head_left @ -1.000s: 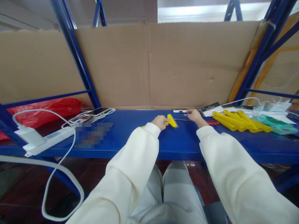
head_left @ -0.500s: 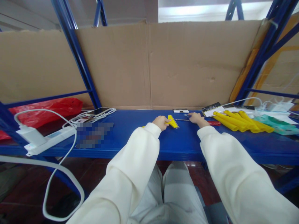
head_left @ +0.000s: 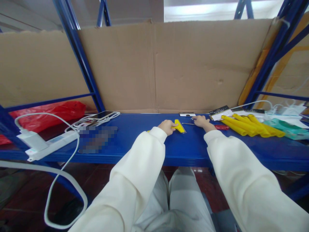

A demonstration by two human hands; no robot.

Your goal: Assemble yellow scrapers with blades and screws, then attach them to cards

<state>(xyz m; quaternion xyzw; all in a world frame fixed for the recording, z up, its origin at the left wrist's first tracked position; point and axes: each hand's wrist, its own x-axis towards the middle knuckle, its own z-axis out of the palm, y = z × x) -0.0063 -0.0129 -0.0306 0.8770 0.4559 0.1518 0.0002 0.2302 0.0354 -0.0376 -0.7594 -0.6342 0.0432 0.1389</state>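
Observation:
My left hand (head_left: 167,127) is closed around the handle of a yellow scraper (head_left: 179,126); its wide head and thin blade edge point right, just above the blue shelf. My right hand (head_left: 201,121) reaches down to the shelf, fingertips pressed together at some tiny silver pieces (head_left: 192,118) that look like screws. Whether a piece is between the fingers is too small to tell. Under and beside that hand lies a screwdriver with a red handle (head_left: 221,127), its thin shaft (head_left: 187,123) pointing left toward the scraper.
Several yellow scraper handles (head_left: 251,125) lie at right beside a black-and-white card package (head_left: 219,112) and a green packet (head_left: 285,128). A small flat card (head_left: 187,114) is at the back. At left are a power strip (head_left: 51,145), a phone (head_left: 102,115) and a red bag (head_left: 50,112).
My right fingertips have moved slightly left onto the tiny silver pieces, which now show less. My left hand still holds the scraper in nearly the same place.

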